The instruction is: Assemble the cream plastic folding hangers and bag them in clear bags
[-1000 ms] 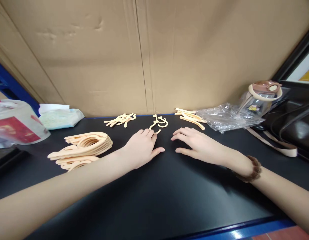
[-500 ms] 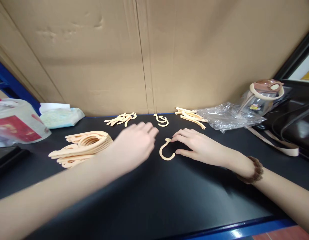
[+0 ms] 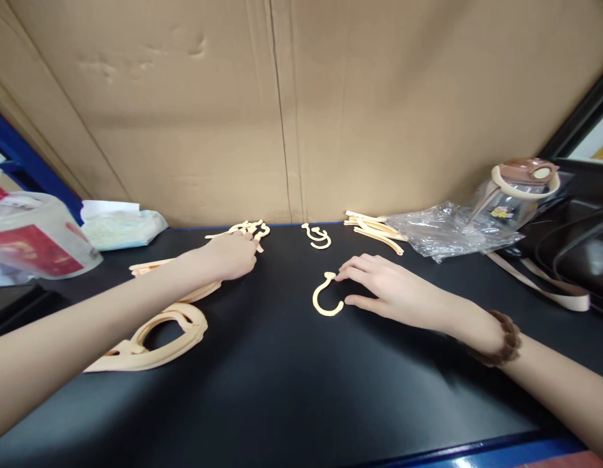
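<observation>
The right hand (image 3: 389, 292) is lying spread, fingertips apparently steadying the hook (image 3: 315, 300) beside them. The left hand (image 3: 230, 255) is curling over the small-parts pile (image 3: 250, 229), its grip hidden.

a cardboard wall (image 3: 281, 97) backs the black tabletop (image 3: 291, 383).
</observation>
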Demonstrator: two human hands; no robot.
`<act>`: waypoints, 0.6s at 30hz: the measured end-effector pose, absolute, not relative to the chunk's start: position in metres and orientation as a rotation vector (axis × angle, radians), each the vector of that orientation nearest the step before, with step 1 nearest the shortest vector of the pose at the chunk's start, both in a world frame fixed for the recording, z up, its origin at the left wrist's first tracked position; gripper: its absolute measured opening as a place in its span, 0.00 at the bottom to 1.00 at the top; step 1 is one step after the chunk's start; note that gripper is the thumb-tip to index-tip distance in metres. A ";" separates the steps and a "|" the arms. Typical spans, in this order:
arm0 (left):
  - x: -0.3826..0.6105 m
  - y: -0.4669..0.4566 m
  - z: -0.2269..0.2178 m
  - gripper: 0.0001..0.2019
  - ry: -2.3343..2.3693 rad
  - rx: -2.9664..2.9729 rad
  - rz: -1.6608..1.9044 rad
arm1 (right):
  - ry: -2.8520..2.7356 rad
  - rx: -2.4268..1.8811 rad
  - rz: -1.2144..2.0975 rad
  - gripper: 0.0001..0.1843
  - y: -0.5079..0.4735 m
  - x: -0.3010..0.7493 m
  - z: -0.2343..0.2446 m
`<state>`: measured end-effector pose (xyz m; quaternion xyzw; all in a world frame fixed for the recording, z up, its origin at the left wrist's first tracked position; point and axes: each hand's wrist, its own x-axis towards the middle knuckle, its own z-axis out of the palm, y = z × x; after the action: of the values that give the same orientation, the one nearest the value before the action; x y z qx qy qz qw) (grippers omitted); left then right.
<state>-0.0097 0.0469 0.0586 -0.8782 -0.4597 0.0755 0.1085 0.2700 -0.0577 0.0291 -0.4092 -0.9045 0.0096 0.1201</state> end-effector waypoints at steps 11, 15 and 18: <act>0.013 -0.011 0.042 0.23 -1.217 -2.747 0.197 | -2.553 -1.323 -0.147 0.15 -0.044 0.284 0.030; 0.012 0.003 0.038 0.25 -1.262 -2.787 0.152 | -2.498 -1.585 -0.331 0.20 -0.031 0.305 0.026; 0.015 0.002 0.038 0.24 -1.275 -2.803 0.151 | -2.484 -1.714 -0.360 0.22 -0.026 0.315 0.022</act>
<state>0.0155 0.0022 0.0383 -0.9088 -0.4134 0.0488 0.0293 0.3155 -0.0258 0.0220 -0.5633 -0.8162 -0.1182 0.0509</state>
